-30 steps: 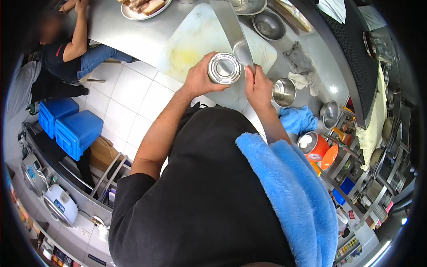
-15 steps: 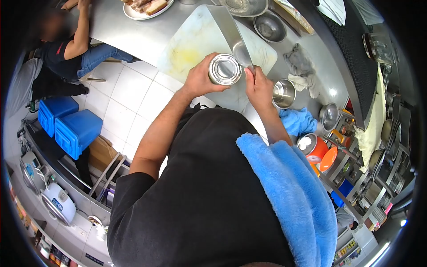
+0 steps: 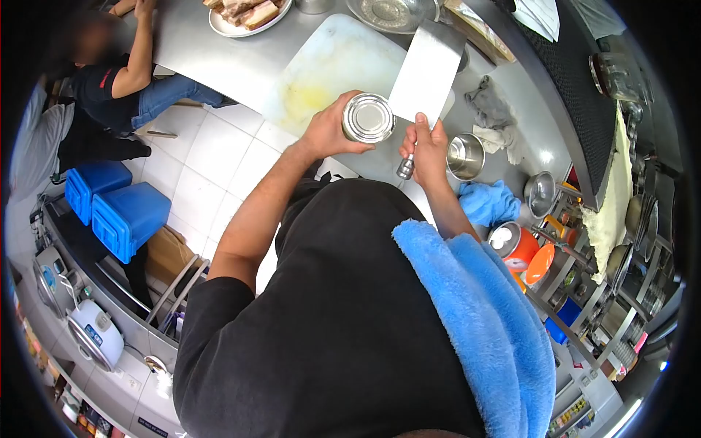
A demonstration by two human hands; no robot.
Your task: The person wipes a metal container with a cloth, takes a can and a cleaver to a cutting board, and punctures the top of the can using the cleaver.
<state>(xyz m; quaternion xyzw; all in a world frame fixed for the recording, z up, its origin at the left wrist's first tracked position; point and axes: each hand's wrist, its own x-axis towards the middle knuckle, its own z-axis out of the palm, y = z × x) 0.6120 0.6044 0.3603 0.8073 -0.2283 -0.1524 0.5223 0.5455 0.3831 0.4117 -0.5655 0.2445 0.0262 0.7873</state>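
My left hand (image 3: 328, 131) is wrapped round the side of a tin can (image 3: 369, 118), whose round metal end faces up toward me. In my right hand (image 3: 427, 150) is a cleaver (image 3: 431, 69), gripped by its metal handle with the broad, bright blade pointing away from me and its flat side showing. The can and the blade's lower corner are very close; whether they touch I cannot tell. Beneath both lies a white cutting board (image 3: 328, 58) with a yellow stain. My fingers behind the can are partly hidden.
A plate of meat (image 3: 248, 29) sits at the back left of the steel counter (image 3: 190, 36). Metal bowls, a steel pot (image 3: 466, 155), a grey rag (image 3: 489, 102) and a blue cloth (image 3: 488, 203) lie to the right. Another person (image 3: 124, 80) is seated at left, near blue bins (image 3: 131, 219).
The cleaver has turned from nearly edge-on to showing its broad flat side, and its tip has swung right. My right hand has shifted its grip slightly. My left hand still holds the can.
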